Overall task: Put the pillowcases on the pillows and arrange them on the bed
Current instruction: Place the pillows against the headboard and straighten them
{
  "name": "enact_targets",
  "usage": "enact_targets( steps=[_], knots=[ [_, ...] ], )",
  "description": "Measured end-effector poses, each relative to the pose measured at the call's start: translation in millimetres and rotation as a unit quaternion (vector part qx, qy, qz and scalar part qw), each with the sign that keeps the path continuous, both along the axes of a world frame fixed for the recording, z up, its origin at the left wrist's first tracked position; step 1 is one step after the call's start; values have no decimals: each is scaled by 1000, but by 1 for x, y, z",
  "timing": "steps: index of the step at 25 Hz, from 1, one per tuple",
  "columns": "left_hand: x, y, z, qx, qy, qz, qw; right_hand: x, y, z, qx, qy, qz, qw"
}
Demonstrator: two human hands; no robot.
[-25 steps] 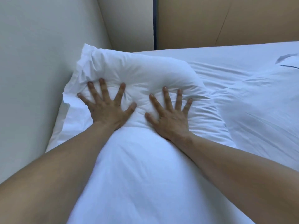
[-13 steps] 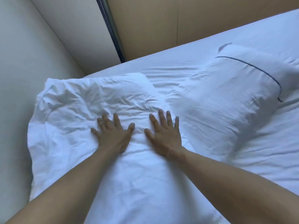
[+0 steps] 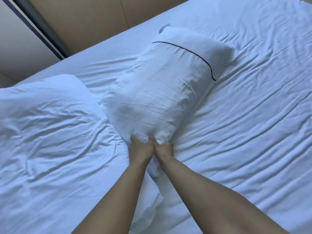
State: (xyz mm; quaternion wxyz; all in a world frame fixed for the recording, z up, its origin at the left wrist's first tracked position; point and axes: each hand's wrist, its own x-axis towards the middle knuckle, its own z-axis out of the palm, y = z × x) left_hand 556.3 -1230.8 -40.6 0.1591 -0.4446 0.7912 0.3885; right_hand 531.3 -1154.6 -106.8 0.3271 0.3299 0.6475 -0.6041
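Both hands have left the plain pillow on the left, where they lay flat with spread fingers 0.5 s ago, and now they are at the second pillow. The left hand [image 3: 139,148] and the right hand [image 3: 163,149] are side by side, touching each other, and both are closed on the near end of the piped pillow [image 3: 162,92], with the fingers bent into the white fabric. The 2 bare forearms come up from the near edge and meet at this end.

The piped pillow lies at a slant in the middle of the bed [image 3: 253,115], its far end pointing to the far right. A thin dark line [image 3: 194,54] crosses the pillowcase near that far end. Just to its left lies the plain pillow [image 3: 43,112], wrinkled, with its right edge touching the piped one. The white sheet around them is creased. Beyond the far edge of the bed stands a beige wall [image 3: 94,19] with a dark vertical strip [image 3: 38,26] at the far left.
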Motion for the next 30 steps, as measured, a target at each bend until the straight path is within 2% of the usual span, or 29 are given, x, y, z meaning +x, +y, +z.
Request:
enact_targets(
  steps=[3,4,6,8,10,11,12,13,14,15,16,19,21,22,24,27,30],
  knots=[
    [10,5,9,56,17,133,989,7,2,3,-26,57,4,998],
    [9,5,13,95,29,190,977,5,10,10,-21,89,18,996],
    [12,17,30,226,60,296,926,1,39,33,-8,152,22,988],
    [16,31,41,322,76,346,878,1,88,52,22,195,35,980],
    [17,47,50,358,105,391,842,9,168,70,47,183,36,981],
    [16,56,56,349,109,408,836,15,218,79,44,169,36,984],
    [16,66,59,313,88,406,854,23,268,88,45,154,47,986],
    [17,76,59,244,45,373,894,32,316,99,50,136,66,987],
    [20,87,53,158,-2,310,938,44,359,104,63,115,89,987],
    [22,98,52,98,-28,234,967,58,391,106,82,91,106,987],
    [20,104,43,81,-31,163,983,71,414,107,101,67,116,986],
    [2,134,28,126,-56,34,990,109,449,97,117,-11,163,980],
    [-12,150,15,128,-64,3,990,110,453,71,132,-33,178,975],
    [-18,154,6,118,-64,8,991,98,451,58,160,-34,153,975],
    [-33,151,-6,114,-51,30,992,59,437,50,186,-18,74,980],
    [-60,135,-21,127,-8,32,991,-17,407,37,171,47,-5,984],
    [-85,118,-25,167,63,16,984,-73,381,27,187,70,-4,980]
  ],
)
